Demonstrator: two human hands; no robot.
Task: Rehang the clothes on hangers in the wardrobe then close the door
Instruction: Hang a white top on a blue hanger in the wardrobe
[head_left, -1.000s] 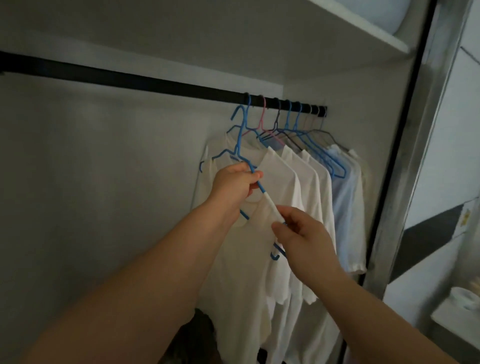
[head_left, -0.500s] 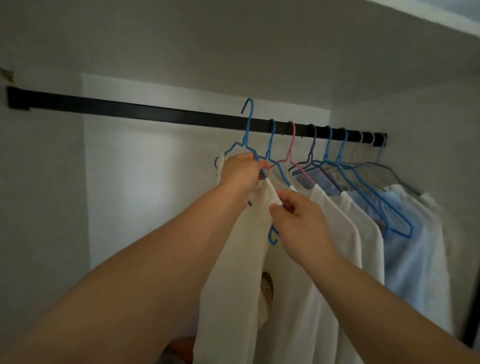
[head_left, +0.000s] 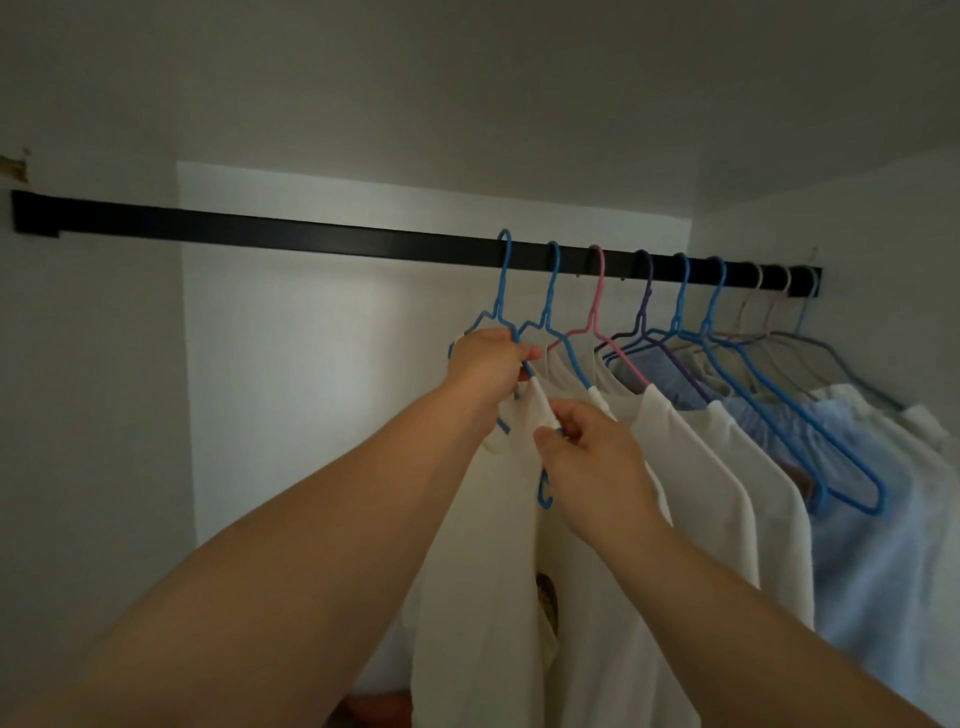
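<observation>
Up near the top of the white wardrobe interior (head_left: 93, 415), one long black metal rail (head_left: 311, 236) runs from the left wall to the right wall, and nine wire hangers hook over its right half: five blue, one pink (head_left: 597, 291), one purple (head_left: 645, 296) and two pale ones (head_left: 756, 296) close to the rail's right end. The leftmost blue wire hanger (head_left: 503, 280) has its hook over the rail and carries a cream-white T-shirt (head_left: 483, 545), which hangs at the left edge of the row. The left hand (head_left: 488, 366) has its fingers curled round this hanger's shoulder wire just below the neck. The right hand (head_left: 592, 452) pinches the shirt's collar fabric and the hanger's lower wire between thumb and fingertips. To the right hang about three more white shirts (head_left: 691, 467), then pale blue garments (head_left: 883, 545) at the rail's right end; the exact count of blue ones cannot be told. A brownish print (head_left: 545, 597) shows on a white shirt below the right wrist, too dim to read. No legible writing appears anywhere.
</observation>
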